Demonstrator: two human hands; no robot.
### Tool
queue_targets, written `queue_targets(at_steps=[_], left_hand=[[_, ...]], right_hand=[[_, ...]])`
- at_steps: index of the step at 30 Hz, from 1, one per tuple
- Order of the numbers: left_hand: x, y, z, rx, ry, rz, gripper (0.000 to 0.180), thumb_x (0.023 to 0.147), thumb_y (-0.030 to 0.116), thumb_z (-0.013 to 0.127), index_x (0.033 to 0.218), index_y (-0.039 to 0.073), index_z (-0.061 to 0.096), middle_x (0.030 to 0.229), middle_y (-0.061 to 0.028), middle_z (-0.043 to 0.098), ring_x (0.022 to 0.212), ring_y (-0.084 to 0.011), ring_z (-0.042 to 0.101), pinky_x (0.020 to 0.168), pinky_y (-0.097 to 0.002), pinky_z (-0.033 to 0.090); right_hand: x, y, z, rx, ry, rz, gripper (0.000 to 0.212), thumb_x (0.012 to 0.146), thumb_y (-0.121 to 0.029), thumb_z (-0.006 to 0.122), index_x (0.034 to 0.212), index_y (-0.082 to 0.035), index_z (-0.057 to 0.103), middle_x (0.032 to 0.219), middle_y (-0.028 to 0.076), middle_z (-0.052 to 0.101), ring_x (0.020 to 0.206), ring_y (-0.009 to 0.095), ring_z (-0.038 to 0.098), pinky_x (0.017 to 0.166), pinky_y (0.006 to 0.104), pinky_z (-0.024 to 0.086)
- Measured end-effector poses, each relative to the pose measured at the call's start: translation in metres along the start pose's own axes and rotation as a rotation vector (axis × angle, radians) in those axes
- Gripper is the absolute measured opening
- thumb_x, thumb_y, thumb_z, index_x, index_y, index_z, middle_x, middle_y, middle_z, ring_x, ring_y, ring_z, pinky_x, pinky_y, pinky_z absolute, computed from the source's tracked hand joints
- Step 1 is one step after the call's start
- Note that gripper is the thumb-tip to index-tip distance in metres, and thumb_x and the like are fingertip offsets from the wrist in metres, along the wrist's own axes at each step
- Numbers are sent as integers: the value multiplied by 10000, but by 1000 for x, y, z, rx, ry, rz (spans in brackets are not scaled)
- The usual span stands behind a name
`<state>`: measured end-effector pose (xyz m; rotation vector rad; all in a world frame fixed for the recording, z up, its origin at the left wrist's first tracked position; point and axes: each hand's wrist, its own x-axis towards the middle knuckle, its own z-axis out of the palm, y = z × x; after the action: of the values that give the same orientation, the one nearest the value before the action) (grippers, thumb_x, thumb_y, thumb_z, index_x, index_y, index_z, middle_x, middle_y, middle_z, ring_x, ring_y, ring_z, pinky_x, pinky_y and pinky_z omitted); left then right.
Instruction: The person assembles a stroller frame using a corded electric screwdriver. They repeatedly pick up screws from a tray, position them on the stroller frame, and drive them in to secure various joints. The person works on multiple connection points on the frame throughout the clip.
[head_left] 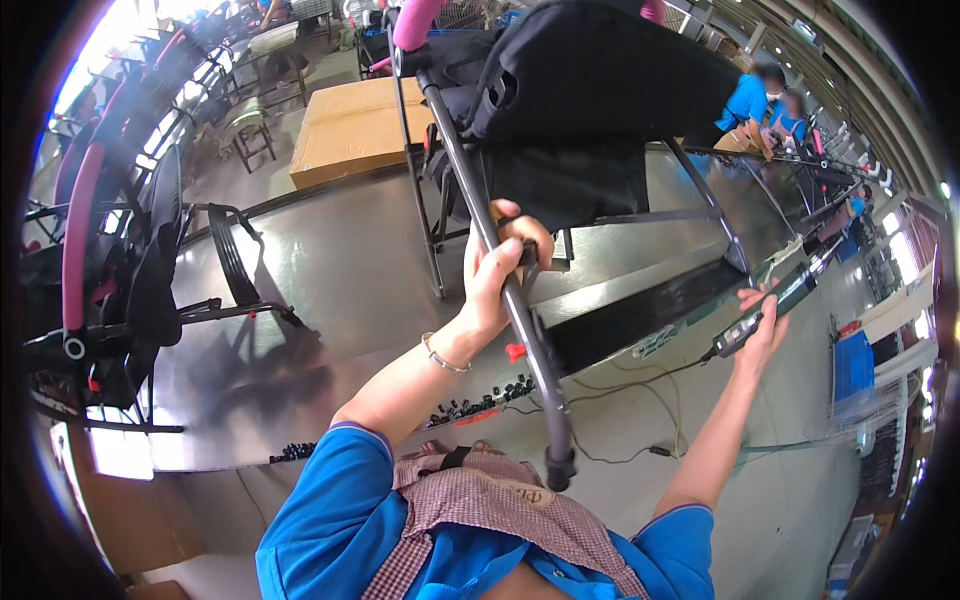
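Note:
My left hand point(500, 262), with a bracelet at its wrist, is wrapped round a dark grey metal tube point(537, 360) of a stroller frame. The tube slants toward me and ends in a black cap. Black fabric point(590, 75) and a pink foam grip point(414, 24) belong to this stroller, which stands on a shiny metal bench point(330, 350). Off to the right, my right hand point(764, 325) is closed around a dark corded electric screwdriver point(745, 328). Its tip points up and right, away from the tube.
Another stroller with a pink grip point(80, 235) stands at the left. Small black parts point(490, 402) lie along the bench's near edge. Cables point(640, 385) hang at the right. A cardboard box point(360, 125) sits beyond the bench. Co-workers point(745, 105) are at the far right.

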<state>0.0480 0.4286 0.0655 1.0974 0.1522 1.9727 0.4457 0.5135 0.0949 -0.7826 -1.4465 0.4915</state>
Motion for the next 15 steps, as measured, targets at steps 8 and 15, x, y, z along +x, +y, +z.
queue_targets(at_steps=[8,15], left_hand=[[99,51,-62,-100,521,56,237,855,269,532,922,47,486,678,-154,597,656,-241,566,634,-331,480],[98,145,-97,-372,394,-225,247,762,216,609,829,-14,548,787,-163,630,759,-309,614,799,-394,504]], right_hand=[[-85,-60,58,302,-202,205,611,903,-347,524,1302,82,353,738,139,591,565,264,613,765,396,522],[-170,-28,73,553,-547,828,520,786,-3,628,1258,10,409,808,125,614,560,199,613,530,323,521]])
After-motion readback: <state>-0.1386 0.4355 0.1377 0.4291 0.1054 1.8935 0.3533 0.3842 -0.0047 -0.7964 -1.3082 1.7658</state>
